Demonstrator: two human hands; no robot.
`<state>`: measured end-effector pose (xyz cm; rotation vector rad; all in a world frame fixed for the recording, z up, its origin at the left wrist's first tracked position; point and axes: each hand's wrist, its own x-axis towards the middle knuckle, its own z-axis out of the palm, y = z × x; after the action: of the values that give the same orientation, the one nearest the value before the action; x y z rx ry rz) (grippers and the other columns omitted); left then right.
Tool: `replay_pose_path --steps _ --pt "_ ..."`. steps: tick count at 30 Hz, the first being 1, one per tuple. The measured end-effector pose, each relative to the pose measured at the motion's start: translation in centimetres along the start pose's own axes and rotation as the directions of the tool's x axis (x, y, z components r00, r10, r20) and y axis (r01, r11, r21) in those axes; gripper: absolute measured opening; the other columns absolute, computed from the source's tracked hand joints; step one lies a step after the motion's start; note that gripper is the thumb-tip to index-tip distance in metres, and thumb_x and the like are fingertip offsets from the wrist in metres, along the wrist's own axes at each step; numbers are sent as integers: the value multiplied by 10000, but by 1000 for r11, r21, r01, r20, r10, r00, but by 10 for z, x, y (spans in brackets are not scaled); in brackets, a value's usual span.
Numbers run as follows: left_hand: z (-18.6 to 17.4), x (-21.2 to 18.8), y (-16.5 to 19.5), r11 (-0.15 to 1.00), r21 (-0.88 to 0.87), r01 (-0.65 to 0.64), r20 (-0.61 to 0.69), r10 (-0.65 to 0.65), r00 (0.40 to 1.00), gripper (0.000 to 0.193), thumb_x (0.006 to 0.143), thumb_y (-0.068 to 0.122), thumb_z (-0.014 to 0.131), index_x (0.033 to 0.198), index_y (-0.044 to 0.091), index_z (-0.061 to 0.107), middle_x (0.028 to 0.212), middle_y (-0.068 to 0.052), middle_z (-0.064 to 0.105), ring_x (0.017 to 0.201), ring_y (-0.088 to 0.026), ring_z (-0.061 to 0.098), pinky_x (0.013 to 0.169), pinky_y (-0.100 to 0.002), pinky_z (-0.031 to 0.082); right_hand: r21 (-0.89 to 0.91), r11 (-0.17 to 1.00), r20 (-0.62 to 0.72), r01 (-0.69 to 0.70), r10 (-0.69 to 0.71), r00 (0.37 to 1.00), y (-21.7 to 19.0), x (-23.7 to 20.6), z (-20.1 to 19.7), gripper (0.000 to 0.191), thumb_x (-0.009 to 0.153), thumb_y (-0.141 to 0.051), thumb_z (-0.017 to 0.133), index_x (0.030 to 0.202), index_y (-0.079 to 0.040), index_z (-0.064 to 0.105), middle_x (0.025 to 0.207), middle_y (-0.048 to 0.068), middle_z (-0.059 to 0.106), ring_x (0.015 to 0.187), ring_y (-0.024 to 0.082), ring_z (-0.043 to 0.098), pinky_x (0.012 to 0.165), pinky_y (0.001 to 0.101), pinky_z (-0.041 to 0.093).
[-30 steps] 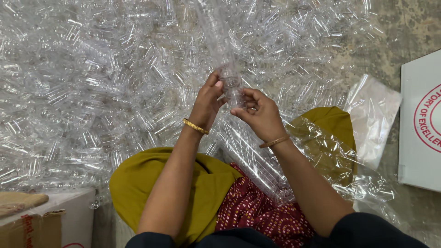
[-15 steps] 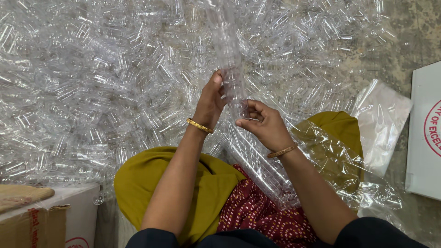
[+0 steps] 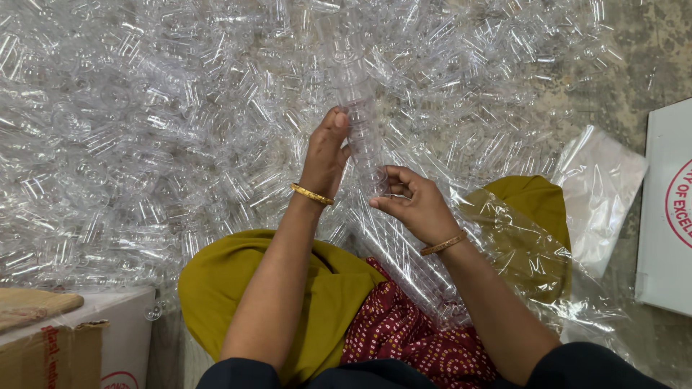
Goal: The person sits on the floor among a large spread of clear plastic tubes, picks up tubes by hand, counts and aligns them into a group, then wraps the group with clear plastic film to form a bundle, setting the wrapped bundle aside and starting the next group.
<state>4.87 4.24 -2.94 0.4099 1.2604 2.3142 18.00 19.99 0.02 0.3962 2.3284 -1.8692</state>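
My left hand (image 3: 326, 153) is raised with its fingers against the side of a tall stack of clear plastic cups (image 3: 359, 108) that stands up from my lap. My right hand (image 3: 408, 204) pinches the lower part of the same stack, where it enters a long clear plastic sleeve bag (image 3: 425, 274) lying across my lap. Both wrists wear a gold bangle. A big heap of loose clear plastic cups (image 3: 144, 130) covers the floor in front of me.
A white cardboard box (image 3: 667, 209) lies on the floor at the right, with empty clear bags (image 3: 602, 187) beside it. Another open carton (image 3: 65, 338) sits at the lower left. My knees are covered in mustard cloth (image 3: 238, 288).
My right hand has slid down the stack toward my lap. The left hand has stayed against the upper part of the stack.
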Motion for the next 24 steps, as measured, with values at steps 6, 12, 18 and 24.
replay_pose_path --steps 6,12,18,24 --pt "-1 3 -2 997 -78 -24 32 27 999 550 1067 524 446 1443 122 461 1283 -131 688 1234 -241 652 1078 -408 516 11 1000 7 -10 10 1000 1 -2 2 612 794 -165 849 1337 -6 616 1107 67 720 1054 146 682 912 308 595" --pt "-2 4 -3 996 -87 -18 -3 17 1000 543 1129 491 449 1390 21 527 1261 -120 652 1207 -217 601 1075 -413 484 43 999 25 -13 12 1000 2 -3 2 602 798 -171 837 1329 3 615 1116 65 733 1069 143 689 914 303 598" --pt "-2 3 2 997 -74 -9 29 12 1000 533 1069 463 471 1467 108 466 1358 -81 640 1278 -191 611 1106 -382 496 13 998 21 -60 60 998 1 -7 2 652 785 -199 845 1353 6 598 1124 73 721 1083 160 682 913 314 597" --pt "3 6 6 995 -90 -37 23 39 999 602 1104 495 451 1491 36 490 1354 -125 670 1294 -217 617 1123 -399 480 -21 999 20 -49 49 999 2 -7 1 703 776 -240 854 1374 9 582 1140 82 712 1100 173 680 923 318 593"
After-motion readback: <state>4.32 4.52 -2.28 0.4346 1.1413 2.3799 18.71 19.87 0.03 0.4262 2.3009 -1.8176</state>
